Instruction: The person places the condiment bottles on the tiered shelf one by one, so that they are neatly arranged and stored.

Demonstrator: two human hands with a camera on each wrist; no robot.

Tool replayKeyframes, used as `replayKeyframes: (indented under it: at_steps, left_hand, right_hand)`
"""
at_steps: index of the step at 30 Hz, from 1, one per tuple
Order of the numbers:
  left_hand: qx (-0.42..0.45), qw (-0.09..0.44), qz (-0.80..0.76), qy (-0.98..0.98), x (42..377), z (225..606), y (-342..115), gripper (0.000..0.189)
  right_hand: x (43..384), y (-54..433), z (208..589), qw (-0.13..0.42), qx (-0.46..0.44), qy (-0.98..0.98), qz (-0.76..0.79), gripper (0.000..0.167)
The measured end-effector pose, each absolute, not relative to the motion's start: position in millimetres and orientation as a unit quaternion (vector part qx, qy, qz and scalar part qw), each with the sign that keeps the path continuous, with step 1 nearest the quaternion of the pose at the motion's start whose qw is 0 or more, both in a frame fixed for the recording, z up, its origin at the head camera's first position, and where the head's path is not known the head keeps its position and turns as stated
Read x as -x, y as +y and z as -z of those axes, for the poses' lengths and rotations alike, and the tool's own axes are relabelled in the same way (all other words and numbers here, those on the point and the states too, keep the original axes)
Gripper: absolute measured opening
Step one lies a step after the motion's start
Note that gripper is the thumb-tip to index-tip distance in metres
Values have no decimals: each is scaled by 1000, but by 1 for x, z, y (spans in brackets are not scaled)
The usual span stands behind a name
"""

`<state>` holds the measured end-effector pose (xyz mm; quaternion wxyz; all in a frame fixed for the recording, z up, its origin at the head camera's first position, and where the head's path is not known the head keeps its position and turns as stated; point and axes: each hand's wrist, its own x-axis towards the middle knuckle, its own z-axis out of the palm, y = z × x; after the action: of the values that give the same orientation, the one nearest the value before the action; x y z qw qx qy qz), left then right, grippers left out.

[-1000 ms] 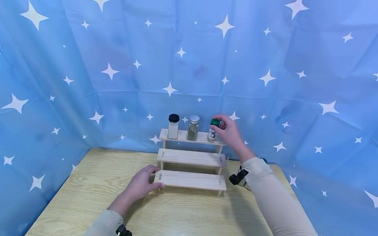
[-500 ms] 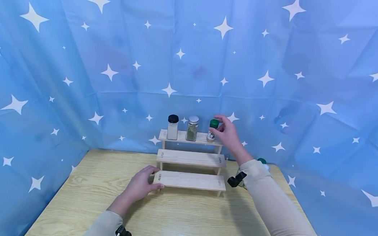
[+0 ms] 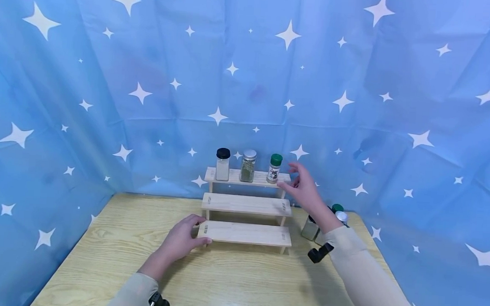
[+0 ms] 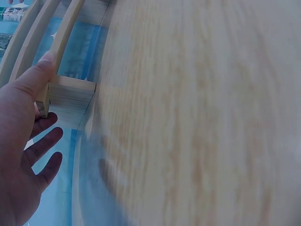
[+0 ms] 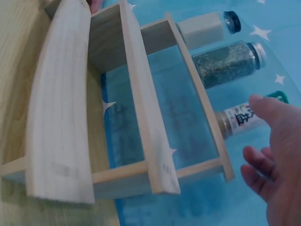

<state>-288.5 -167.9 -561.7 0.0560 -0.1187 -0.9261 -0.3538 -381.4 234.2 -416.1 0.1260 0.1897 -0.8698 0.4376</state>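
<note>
A three-step wooden spice rack (image 3: pixel 247 204) stands on the table. On its top step, upright in a row, are a black-capped jar of white powder (image 3: pixel 222 164), a silver-capped jar of green herbs (image 3: pixel 248 166) and a green-capped spice shaker (image 3: pixel 274 168) with a printed label. My right hand (image 3: pixel 306 190) is just right of the shaker, fingers spread and apart from it in the head view. At the bottom step's left end, my left hand (image 3: pixel 180 239) grips the board between thumb and forefinger (image 4: pixel 40 77); its other fingers stick out loosely.
Several more jars (image 3: pixel 310 228), one silver-capped and one green-capped, stand on the table (image 3: pixel 112 257) right of the rack, partly hidden by the right forearm. A blue star-patterned curtain (image 3: pixel 170 73) hangs close behind the rack.
My right hand has let go of the green-capped shaker and drawn back to the right; the shaker stays on the top step. My left hand keeps its grip on the rack.
</note>
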Motion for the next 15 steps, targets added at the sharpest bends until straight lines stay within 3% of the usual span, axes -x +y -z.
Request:
replayKeyframes:
  at_steps: [6,15]
  left_hand:
    - [124,53,359,-924,287,561,-168,74]
    - [123,51,363,-922,287,561,-168,75]
  right_hand:
    - [358,258,420,127,-186,-883,-412,70]
    - [335,299,433,152,-166,-901,-371,48]
